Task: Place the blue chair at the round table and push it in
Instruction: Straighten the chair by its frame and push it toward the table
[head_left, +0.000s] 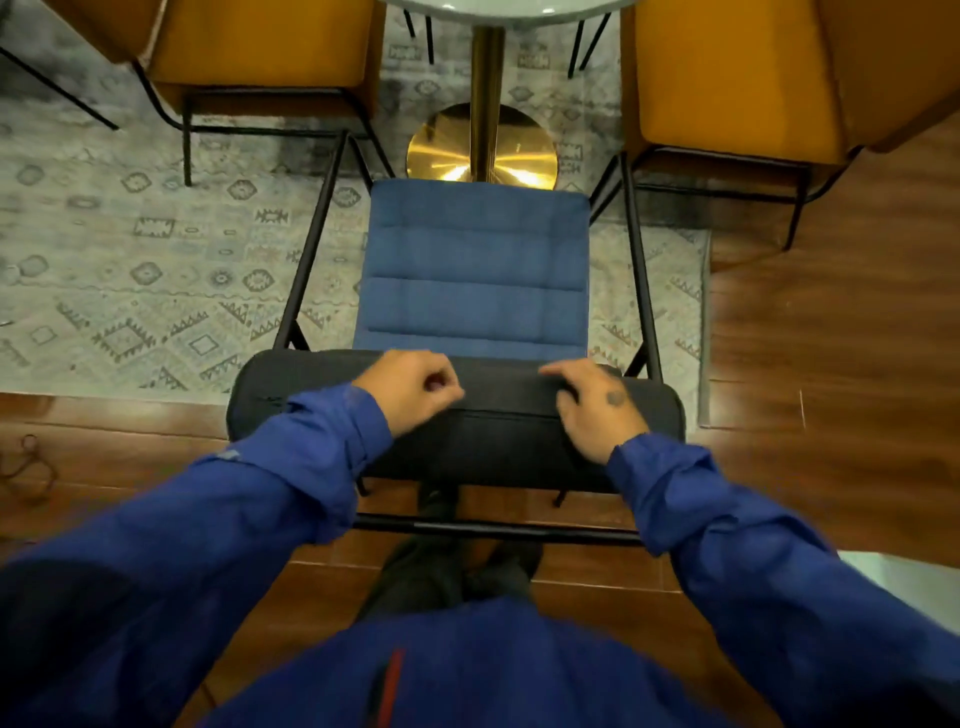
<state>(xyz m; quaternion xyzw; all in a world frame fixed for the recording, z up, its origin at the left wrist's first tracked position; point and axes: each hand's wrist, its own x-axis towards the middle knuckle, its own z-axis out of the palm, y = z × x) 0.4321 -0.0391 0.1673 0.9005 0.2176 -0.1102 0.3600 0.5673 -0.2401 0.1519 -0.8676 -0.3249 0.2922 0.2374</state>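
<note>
The blue chair (475, 265) stands right in front of me with its quilted seat pointing at the round table (509, 8). The front edge of the seat reaches the table's gold base (447, 150). Only the table top's near rim shows, at the top of the view. My left hand (410, 389) is over the chair's dark backrest top (498, 415), its fingers curled in and holding nothing. My right hand (592, 405) lies on the backrest top to the right, with its fingers bent over the front edge.
Two mustard-yellow chairs flank the table, one on the left (260, 52) and one on the right (737, 78), each close to the blue chair's black frame. A patterned grey rug (130, 249) lies under the table. I stand on wooden floor (831, 338) behind it.
</note>
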